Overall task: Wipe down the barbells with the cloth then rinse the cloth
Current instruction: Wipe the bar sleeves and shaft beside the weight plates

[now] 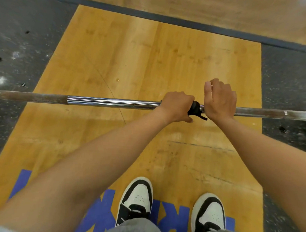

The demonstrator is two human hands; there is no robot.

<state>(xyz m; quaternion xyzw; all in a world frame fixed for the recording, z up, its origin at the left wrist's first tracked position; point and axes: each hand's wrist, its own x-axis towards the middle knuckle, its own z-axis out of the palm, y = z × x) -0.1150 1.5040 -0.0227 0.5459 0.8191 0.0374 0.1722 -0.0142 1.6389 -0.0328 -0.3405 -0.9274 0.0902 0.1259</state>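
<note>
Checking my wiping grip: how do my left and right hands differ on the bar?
The left hand grips the dark cloth wrapped round the barbell, fingers curled. The right hand rests on the bare bar with looser, raised fingers and holds no cloth. Both sit side by side near mid-bar.

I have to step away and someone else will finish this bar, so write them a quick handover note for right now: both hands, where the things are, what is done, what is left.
Left hand: grips the dark cloth, wrapped round the barbell near its middle.
Right hand: rests on the bar just right of the cloth, fingers loosely curled and lifted, gripping nothing.
Barbell: lies across the wooden platform, in front of the feet.
Done: the stretch left of the cloth shines; whether wiping did that cannot be told.
Left: both outer stretches look dull and rusty; wipe them, then rinse the cloth. No sink in view.
</note>
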